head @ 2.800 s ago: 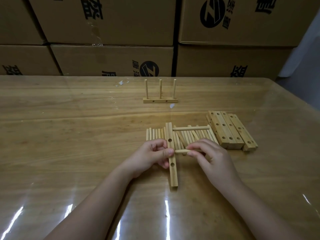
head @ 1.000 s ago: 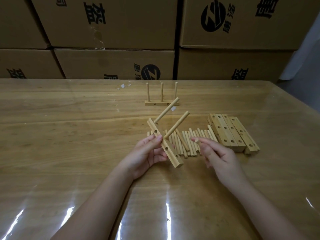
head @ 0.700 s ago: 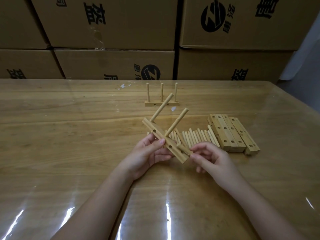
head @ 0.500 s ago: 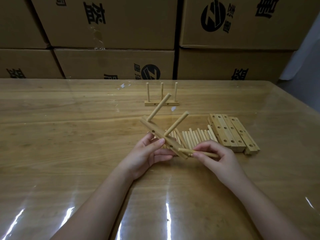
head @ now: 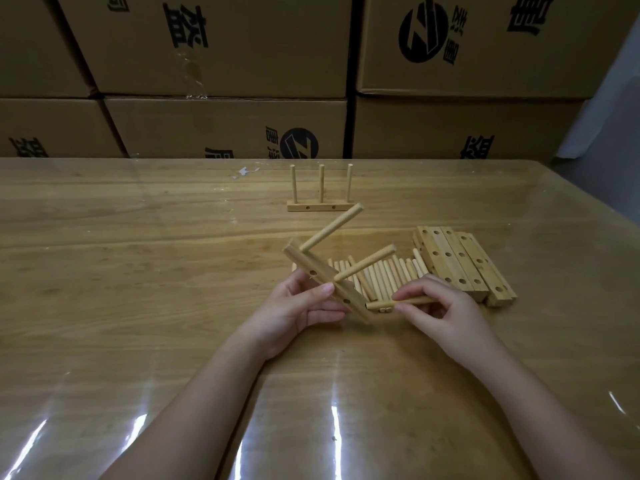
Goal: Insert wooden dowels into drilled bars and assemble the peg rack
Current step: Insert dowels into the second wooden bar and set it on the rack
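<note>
My left hand (head: 294, 311) grips a drilled wooden bar (head: 318, 278), tilted and lifted off the table, with two dowels (head: 332, 227) sticking out of it up and to the right. My right hand (head: 440, 311) pinches a third dowel (head: 384, 303), which lies nearly level with its left tip against the bar's lower end. A row of loose dowels (head: 384, 275) lies on the table just behind my hands. Several spare drilled bars (head: 460, 263) lie side by side to the right of them.
A finished rack (head: 320, 205) with three upright pegs stands farther back on the glossy wooden table (head: 138, 271). Stacked cardboard boxes (head: 225, 126) form a wall behind the table. The table's right edge runs diagonally past the spare bars.
A second dowel has gone into the bar, and my left hand lifted and tilted it. My right hand took another dowel from the row and brought its tip to the bar's lower end.
</note>
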The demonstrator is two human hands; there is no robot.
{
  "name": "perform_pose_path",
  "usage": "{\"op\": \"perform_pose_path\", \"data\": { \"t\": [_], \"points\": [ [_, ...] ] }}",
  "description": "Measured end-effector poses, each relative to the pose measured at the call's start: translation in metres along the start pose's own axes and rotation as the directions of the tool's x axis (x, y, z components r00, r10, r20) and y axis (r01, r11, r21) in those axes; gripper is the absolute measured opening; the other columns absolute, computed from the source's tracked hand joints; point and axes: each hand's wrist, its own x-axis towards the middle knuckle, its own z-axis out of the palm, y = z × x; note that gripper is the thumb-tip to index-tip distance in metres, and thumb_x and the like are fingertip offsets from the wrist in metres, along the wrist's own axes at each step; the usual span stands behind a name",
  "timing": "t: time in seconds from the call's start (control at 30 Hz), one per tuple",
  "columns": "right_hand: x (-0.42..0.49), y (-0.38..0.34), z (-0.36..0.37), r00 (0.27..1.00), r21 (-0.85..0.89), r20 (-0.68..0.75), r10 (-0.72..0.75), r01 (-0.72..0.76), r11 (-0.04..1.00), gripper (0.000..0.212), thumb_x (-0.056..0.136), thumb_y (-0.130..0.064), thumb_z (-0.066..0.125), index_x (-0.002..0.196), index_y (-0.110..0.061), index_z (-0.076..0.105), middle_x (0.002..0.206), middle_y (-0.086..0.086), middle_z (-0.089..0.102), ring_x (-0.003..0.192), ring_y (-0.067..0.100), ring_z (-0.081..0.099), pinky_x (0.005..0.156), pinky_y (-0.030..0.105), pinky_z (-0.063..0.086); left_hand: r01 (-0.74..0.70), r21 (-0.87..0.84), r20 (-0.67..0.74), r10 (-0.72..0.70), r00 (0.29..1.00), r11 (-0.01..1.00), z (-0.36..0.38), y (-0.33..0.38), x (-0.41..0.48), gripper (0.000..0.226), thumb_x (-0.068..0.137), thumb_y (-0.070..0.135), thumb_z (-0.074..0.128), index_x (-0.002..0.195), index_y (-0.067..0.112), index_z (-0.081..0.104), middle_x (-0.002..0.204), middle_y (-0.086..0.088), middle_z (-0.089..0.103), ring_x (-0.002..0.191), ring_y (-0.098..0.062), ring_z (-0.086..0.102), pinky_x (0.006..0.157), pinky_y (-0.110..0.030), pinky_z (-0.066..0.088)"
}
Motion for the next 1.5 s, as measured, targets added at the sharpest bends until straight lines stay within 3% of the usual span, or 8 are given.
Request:
{"op": "perform_pose_path", "data": {
  "t": [0.13,0.27,0.4,0.57,0.9,1.2,1.37,1.5],
  "points": [
    [0.000,0.002,-0.002,0.999,-0.124,0.022,-0.038,0.040,0.991,0.015,0.081,-0.017,0.068,0.086,-0.032,0.068,0.088,-0.011,0.059,0.080,0.005,0.055,0.071,0.015,0.045,0.009,0.043,-0.014,-0.008,1.000,0.999,0.003,0.001,-0.002,0.032,0.071,0.018,0.074,0.103,0.017,0.070,0.112,-0.018,0.069,0.094,-0.027,0.070,0.075,-0.029,0.057],
    [-0.001,0.001,-0.002,0.993,-0.310,0.036,-0.111,0.116,0.944,0.013,0.082,-0.020,0.067,0.091,-0.030,0.067,0.084,-0.019,0.052,0.083,-0.003,0.050,0.071,0.006,0.038,-0.001,0.092,0.024,-0.001,1.000,0.996,0.007,0.001,-0.003,0.026,0.072,0.014,0.072,0.096,0.023,0.075,0.106,-0.008,0.072,0.097,-0.023,0.069,0.077,-0.026,0.055],
    [-0.003,-0.004,0.001,0.985,-0.402,0.051,-0.165,0.171,0.899,0.013,0.083,-0.018,0.067,0.095,-0.023,0.070,0.091,-0.010,0.057,0.086,0.003,0.053,0.074,0.018,0.044,-0.024,0.113,-0.001,0.024,1.000,0.993,0.008,0.000,-0.003,0.029,0.071,0.013,0.074,0.099,0.017,0.070,0.107,-0.010,0.072,0.097,-0.026,0.069,0.076,-0.027,0.056],
    [-0.005,-0.009,0.006,0.980,-0.460,0.022,-0.199,0.186,0.868,0.011,0.081,-0.013,0.069,0.091,-0.017,0.072,0.089,-0.004,0.059,0.085,0.012,0.055,0.072,0.023,0.046,-0.023,0.132,-0.014,0.025,1.000,0.991,0.008,-0.002,-0.002,0.028,0.069,0.016,0.076,0.096,0.020,0.072,0.107,-0.012,0.072,0.097,-0.030,0.069,0.077,-0.029,0.056],
    [-0.002,-0.010,0.005,0.990,-0.409,0.029,-0.136,0.136,0.903,0.011,0.083,-0.014,0.067,0.091,-0.017,0.073,0.093,-0.007,0.061,0.090,0.006,0.053,0.078,0.008,0.035,-0.044,0.164,0.011,0.043,0.999,0.986,0.007,-0.002,0.000,0.029,0.068,0.016,0.077,0.096,0.024,0.074,0.108,-0.008,0.072,0.098,-0.027,0.069,0.076,-0.027,0.056],
    [-0.003,-0.007,0.007,0.994,-0.372,0.020,-0.103,0.103,0.923,0.015,0.086,-0.026,0.063,0.101,-0.026,0.063,0.096,-0.019,0.052,0.085,-0.002,0.053,0.071,0.008,0.042,-0.044,0.170,-0.029,0.049,0.998,0.985,0.009,-0.002,-0.001,0.026,0.073,0.014,0.074,0.098,0.020,0.072,0.105,-0.012,0.072,0.093,-0.027,0.070,0.074,-0.027,0.056],
    [-0.006,-0.008,0.006,0.992,-0.189,-0.087,-0.094,0.077,0.979,0.035,0.085,-0.039,0.053,0.120,-0.034,0.046,0.090,-0.015,0.055,0.080,0.001,0.056,0.068,0.019,0.050,-0.037,0.121,-0.104,0.049,0.993,0.992,0.007,-0.002,0.000,0.028,0.065,0.025,0.079,0.092,0.020,0.073,0.101,-0.015,0.071,0.085,-0.026,0.071,0.070,-0.028,0.057],
    [-0.006,-0.006,-0.004,0.980,-0.158,-0.167,-0.110,0.084,0.984,0.023,0.085,-0.040,0.050,0.105,-0.032,0.057,0.083,-0.012,0.061,0.079,0.001,0.058,0.065,0.017,0.049,-0.039,0.083,-0.130,0.050,0.990,0.996,0.006,-0.004,0.002,0.026,0.066,0.025,0.079,0.090,0.020,0.072,0.091,-0.011,0.072,0.080,-0.025,0.072,0.067,-0.027,0.058]
  ]
}}
